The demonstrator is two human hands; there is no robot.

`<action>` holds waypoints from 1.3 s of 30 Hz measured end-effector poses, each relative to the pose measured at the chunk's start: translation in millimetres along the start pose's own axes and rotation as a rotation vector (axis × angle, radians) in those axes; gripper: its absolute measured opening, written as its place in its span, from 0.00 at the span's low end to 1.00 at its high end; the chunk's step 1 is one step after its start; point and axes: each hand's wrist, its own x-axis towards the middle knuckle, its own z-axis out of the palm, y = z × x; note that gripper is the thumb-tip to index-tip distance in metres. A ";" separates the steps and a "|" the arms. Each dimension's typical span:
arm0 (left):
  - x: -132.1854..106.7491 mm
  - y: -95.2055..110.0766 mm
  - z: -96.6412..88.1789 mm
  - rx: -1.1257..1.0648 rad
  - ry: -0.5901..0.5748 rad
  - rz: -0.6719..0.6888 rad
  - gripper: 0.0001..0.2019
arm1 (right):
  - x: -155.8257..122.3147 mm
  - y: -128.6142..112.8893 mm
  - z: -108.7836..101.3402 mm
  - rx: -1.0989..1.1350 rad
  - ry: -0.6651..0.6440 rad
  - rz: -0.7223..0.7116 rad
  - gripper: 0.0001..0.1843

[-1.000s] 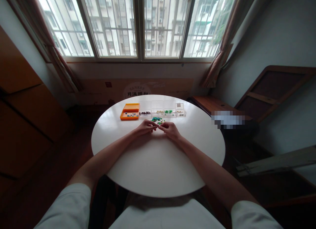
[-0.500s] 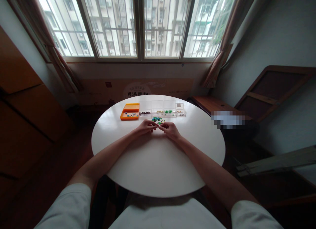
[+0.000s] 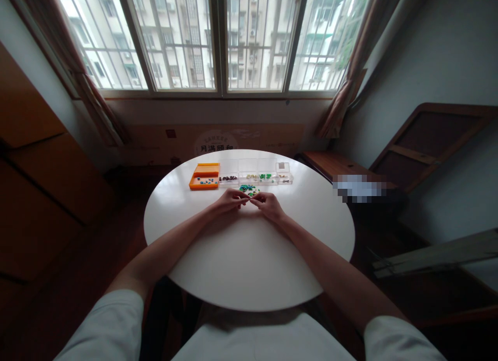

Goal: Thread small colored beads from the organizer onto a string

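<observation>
Both my hands rest on the round white table (image 3: 249, 257), fingertips almost meeting near its far middle. My left hand (image 3: 230, 200) is curled, fingers pinched toward the right. My right hand (image 3: 268, 205) is curled too, pinching toward the left. What sits between the fingertips is too small to name. Just beyond them lies a small pile of green and blue pieces (image 3: 248, 189). Behind the pile stands a row of clear compartment boxes (image 3: 260, 177) holding small dark, yellow and green pieces, and an orange tray (image 3: 205, 177) with a few blue pieces.
A large barred window (image 3: 218, 39) with curtains fills the far wall. A wooden cabinet (image 3: 35, 169) stands at the left. A low wooden bench (image 3: 334, 166) and a leaning wooden frame (image 3: 439, 138) are at the right.
</observation>
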 end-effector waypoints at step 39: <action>-0.8 0.3 0.3 -0.029 -0.003 -0.030 0.23 | 1.1 4.5 1.0 -0.012 0.000 -0.012 0.13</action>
